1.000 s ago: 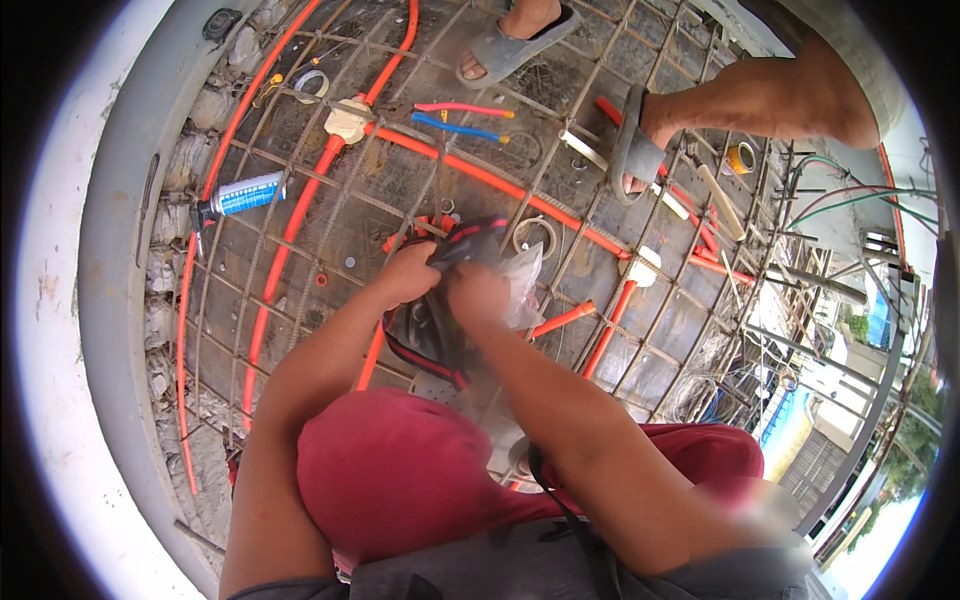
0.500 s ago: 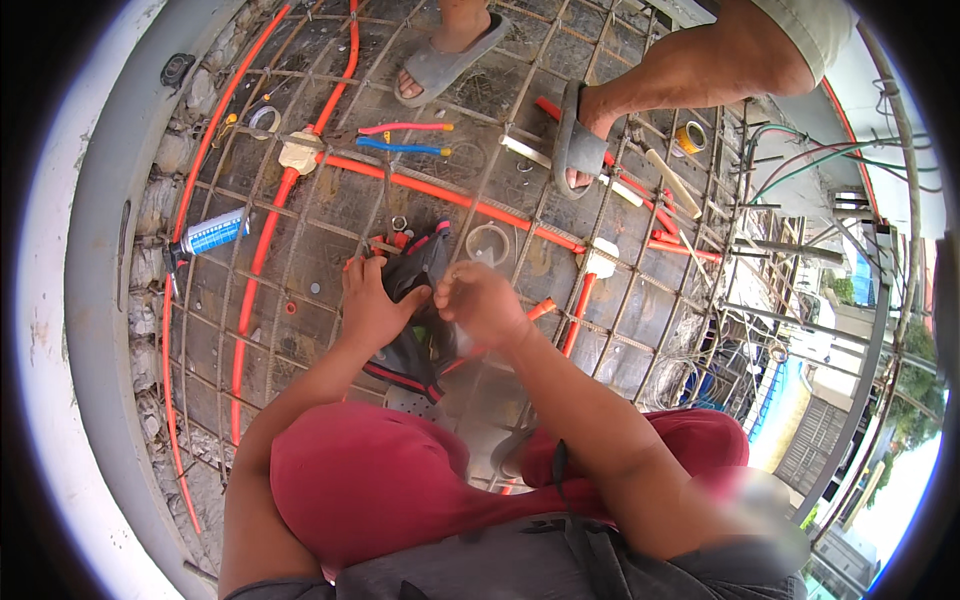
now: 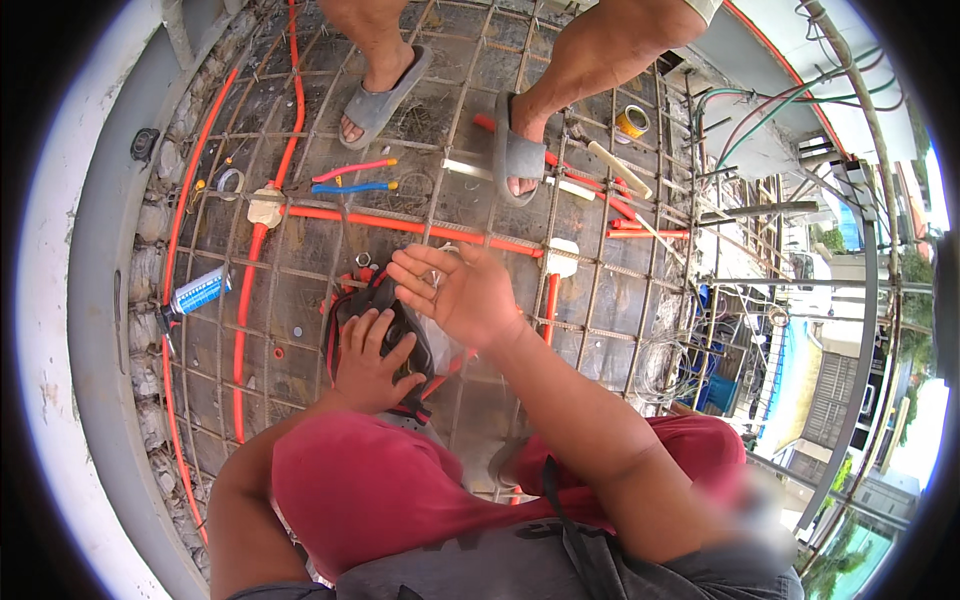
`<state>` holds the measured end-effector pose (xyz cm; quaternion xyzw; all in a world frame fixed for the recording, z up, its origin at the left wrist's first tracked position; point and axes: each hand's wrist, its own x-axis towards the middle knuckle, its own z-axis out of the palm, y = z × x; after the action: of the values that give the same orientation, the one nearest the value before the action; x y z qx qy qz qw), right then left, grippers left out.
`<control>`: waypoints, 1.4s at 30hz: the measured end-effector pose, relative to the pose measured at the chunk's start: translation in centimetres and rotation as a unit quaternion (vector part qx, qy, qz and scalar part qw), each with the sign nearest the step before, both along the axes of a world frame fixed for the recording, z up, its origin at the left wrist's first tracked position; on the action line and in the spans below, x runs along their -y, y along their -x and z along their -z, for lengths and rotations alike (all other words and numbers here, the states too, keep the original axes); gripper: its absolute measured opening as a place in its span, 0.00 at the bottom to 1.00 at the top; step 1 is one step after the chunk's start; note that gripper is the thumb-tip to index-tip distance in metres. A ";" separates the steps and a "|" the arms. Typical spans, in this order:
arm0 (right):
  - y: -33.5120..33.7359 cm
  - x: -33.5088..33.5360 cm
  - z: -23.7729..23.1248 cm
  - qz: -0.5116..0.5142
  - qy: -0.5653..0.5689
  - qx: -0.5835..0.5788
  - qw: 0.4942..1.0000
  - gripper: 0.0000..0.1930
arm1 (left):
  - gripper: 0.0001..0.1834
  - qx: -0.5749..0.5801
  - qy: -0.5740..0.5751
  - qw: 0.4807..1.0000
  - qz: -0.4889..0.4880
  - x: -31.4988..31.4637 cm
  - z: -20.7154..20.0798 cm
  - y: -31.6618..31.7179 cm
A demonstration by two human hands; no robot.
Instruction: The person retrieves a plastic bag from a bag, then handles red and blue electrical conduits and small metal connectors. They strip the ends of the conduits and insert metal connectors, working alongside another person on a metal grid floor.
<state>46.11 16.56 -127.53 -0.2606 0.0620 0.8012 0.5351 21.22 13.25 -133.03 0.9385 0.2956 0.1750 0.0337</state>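
Observation:
A black bag with red trim [image 3: 345,310] lies on the rebar mesh in front of my knees, its mouth partly covered by my hands. My left hand [image 3: 375,360] rests on the bag with its fingers spread. Just right of it, my right hand [image 3: 462,298] is raised over the bag's edge, palm showing, fingers stretched out and nothing in them. Something pale and translucent [image 3: 447,350] shows below my right hand; its kind I cannot make out. The bag's contents are mostly hidden.
Orange conduit [image 3: 400,220] runs through the mesh between pale junction boxes [image 3: 265,207]. A person in grey slides [image 3: 520,160] stands ahead. A blue-and-white canister [image 3: 203,290] lies left. Pink and blue tubes [image 3: 355,187], a tape roll [image 3: 632,122] and loose pipes [image 3: 620,170] lie beyond.
My right hand has opened from a loose curl and turned its palm up. My left hand has slid down along the bag, fingers spreading. The view has shifted.

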 end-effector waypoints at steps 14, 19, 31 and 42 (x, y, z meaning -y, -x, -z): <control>-1.4 -3.0 -5.3 0.034 -0.033 0.029 0.998 0.39 | 0.36 -0.241 0.284 0.912 0.171 2.4 1.8 1.1; -0.2 -2.8 -6.6 0.004 -0.039 0.038 0.999 0.40 | 0.35 -0.236 0.282 0.924 0.102 2.2 -0.8 2.2; 4.1 0.5 0.0 -0.006 0.028 0.046 0.999 0.40 | 0.13 0.151 0.321 0.933 -0.062 0.7 -1.4 3.1; 8.7 4.0 8.2 -0.017 0.009 -0.009 1.000 0.46 | 0.06 0.209 0.390 0.887 -0.132 -2.3 -1.2 0.2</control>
<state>37.46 12.57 -135.75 -0.2593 0.0695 0.8118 0.5186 21.00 15.57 -131.79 0.7436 0.4478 0.2400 0.4347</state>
